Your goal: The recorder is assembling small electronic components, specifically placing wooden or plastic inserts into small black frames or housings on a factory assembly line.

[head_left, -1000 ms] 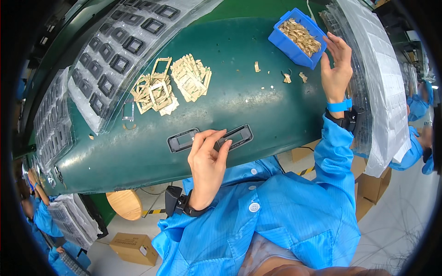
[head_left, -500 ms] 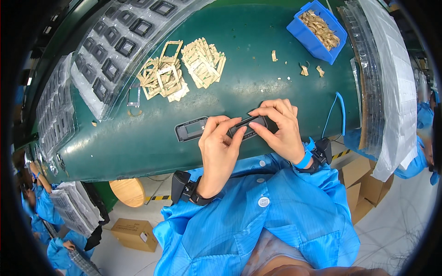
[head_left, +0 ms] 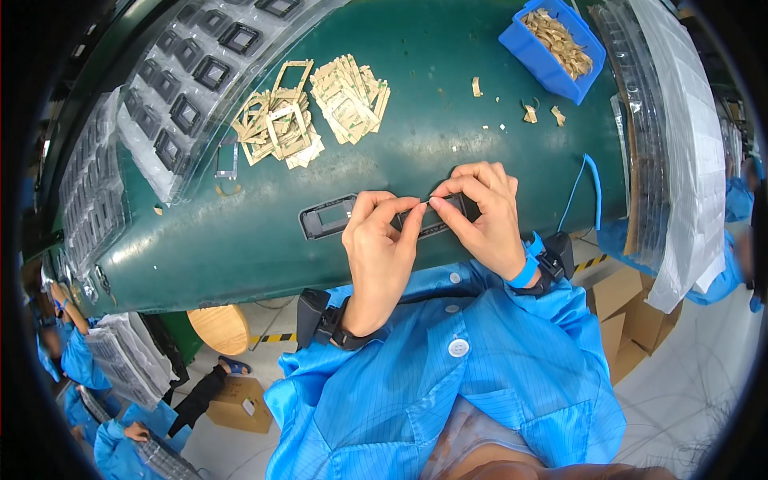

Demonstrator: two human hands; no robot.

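Thumb and forefinger of the left hand (head_left: pixel 378 244), seen in the head view, are pressed together at their tips, and those of the right hand (head_left: pixel 490 216) are closed the same way, the two pairs meeting or almost meeting; whether something thin is pinched between them is too small to tell. Just beneath them, partly covered by the fingers, lies a black frame (head_left: pixel 434 227) on the green table (head_left: pixel 240 272), close to the edge nearest the person. A second black frame (head_left: pixel 312 226), with a rectangular opening, lies just left of the left hand. Farther off are two heaps of cream-coloured rectangular frames side by side, the left heap (head_left: pixel 280 132) looser than the right heap (head_left: pixel 346 104). Beside the left heap are a clear piece with a dark border (head_left: pixel 227 174) and a curled brown strip (head_left: pixel 230 190). At the far right stands a blue bin (head_left: pixel 538 58) holding brown scraps (head_left: pixel 558 44), with a few loose scraps (head_left: pixel 530 114) and white crumbs on the table near it. A blue cord (head_left: pixel 594 188) lies to the right of the right hand. Plastic trays (head_left: pixel 166 190) with black frames in their pockets line the left side; a stack of wrapped trays (head_left: pixel 686 144) stands at the right. A blue wristband (head_left: pixel 526 270) circles the right wrist.
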